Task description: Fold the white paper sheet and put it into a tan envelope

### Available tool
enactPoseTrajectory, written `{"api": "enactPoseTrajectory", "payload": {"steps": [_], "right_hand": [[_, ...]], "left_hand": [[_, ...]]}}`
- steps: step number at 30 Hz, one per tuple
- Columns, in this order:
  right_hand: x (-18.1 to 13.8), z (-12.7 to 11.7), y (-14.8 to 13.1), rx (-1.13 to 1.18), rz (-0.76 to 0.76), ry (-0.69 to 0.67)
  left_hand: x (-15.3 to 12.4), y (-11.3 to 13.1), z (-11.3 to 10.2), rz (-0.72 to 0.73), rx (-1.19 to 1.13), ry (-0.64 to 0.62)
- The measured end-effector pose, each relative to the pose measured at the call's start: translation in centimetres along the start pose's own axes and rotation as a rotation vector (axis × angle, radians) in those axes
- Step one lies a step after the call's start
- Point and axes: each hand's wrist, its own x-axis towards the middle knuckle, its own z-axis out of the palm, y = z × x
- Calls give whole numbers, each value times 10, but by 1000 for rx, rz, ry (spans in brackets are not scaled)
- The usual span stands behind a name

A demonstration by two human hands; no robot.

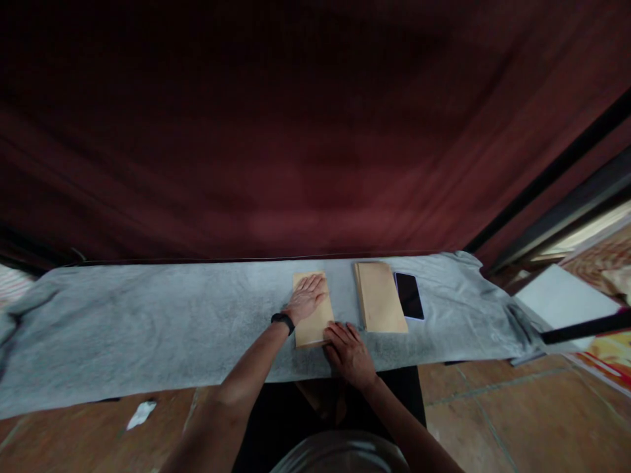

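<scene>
A tan, folded piece of brown paper [310, 326], perhaps an envelope or paper bag, lies flat on the cloth-covered bench in front of me. My left hand [306, 299], with a dark band at the wrist, rests flat on its upper part, fingers stretched out. At its lower right corner my right hand [349, 353] lies palm down, fingertips touching the edge and fingers spread. A stack of similar brown paper pieces [383, 299] sits to the right, apart from both hands. Whatever is under my palms is hidden.
A dark-screened phone [409, 295] lies right of the stack. Grey cloth [172, 315] covers the long, narrow bench. A dark red curtain [305, 164] hangs behind it. White scrap [141, 414] lies on the tiled floor [473, 407]; a white board [566, 299] stands at the right.
</scene>
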Motion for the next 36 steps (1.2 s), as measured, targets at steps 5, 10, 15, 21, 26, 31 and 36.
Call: {"api": "enactPoseTrajectory", "payload": {"steps": [5, 10, 15, 21, 26, 31, 36], "right_hand": [[1, 2, -2, -7, 26, 0], [-1, 5, -1, -41, 16, 28], [-2, 8, 0, -98, -15, 57], [-1, 9, 0, -123, -13, 50], [-1, 8, 1, -88, 17, 6], [-1, 6, 8, -8, 29, 10], [15, 7, 14, 25, 7, -24]], "left_hand": [[-16, 4, 7, 84, 26, -25], [-34, 14, 14, 142, 15, -9], [-49, 25, 17, 158, 42, -91], [-73, 39, 12, 183, 7, -118], [-102, 52, 4, 217, -2, -106], [-136, 56, -5, 234, 19, -74], [-153, 46, -8, 283, -5, -94]]}}
